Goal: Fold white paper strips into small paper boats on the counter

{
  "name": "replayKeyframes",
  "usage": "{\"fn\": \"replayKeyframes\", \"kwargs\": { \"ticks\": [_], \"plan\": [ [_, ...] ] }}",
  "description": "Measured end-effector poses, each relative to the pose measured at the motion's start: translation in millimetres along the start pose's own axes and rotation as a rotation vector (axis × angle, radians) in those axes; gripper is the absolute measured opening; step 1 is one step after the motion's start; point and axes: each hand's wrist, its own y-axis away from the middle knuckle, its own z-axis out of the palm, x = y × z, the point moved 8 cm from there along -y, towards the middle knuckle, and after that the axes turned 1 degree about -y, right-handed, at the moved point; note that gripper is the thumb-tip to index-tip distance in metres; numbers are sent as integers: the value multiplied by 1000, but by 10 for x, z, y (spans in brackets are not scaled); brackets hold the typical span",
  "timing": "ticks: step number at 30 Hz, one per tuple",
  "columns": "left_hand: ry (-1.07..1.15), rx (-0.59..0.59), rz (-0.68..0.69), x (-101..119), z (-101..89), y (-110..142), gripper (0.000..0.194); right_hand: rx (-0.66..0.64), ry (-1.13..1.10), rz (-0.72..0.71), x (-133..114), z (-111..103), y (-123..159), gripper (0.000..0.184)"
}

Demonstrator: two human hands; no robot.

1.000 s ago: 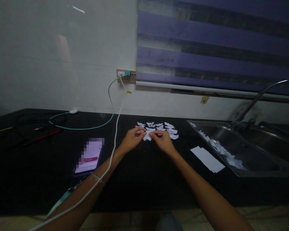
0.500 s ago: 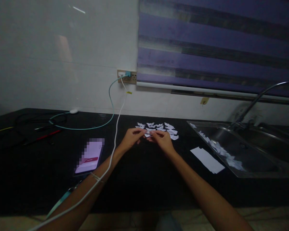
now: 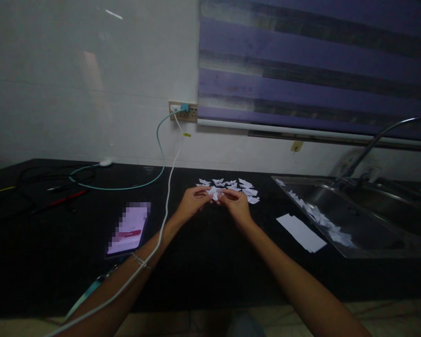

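Note:
Between my two hands is a small white folded paper boat. My left hand pinches its left end, and my right hand pinches its right end. The fingers behind the paper are partly hidden. Just beyond my hands, several white paper boats stand in rows on the black counter. Some of them are covered by my fingers and by the boat I hold.
A stack of white paper strips lies to the right, beside the steel sink with folded papers along its edge. A phone lies left. A white cable crosses over my left forearm. Pens and cords lie far left.
The held paper has opened out and shows more clearly as a boat shape between my fingertips. My hands stay in nearly the same place; the view has shifted slightly.

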Motion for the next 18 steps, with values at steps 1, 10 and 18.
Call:
{"fn": "replayKeyframes", "kwargs": {
  "ticks": [1,10,18],
  "plan": [
    [-6,-4,5,4,6,2,45,-4,11,-19,-15,4,0,27],
    [-99,19,197,207,-11,30,23,-21,117,-108,-168,45,55,22],
    [-254,96,310,282,-87,67,18,-136,58,-113,-94,100,36,31]
  ]
}}
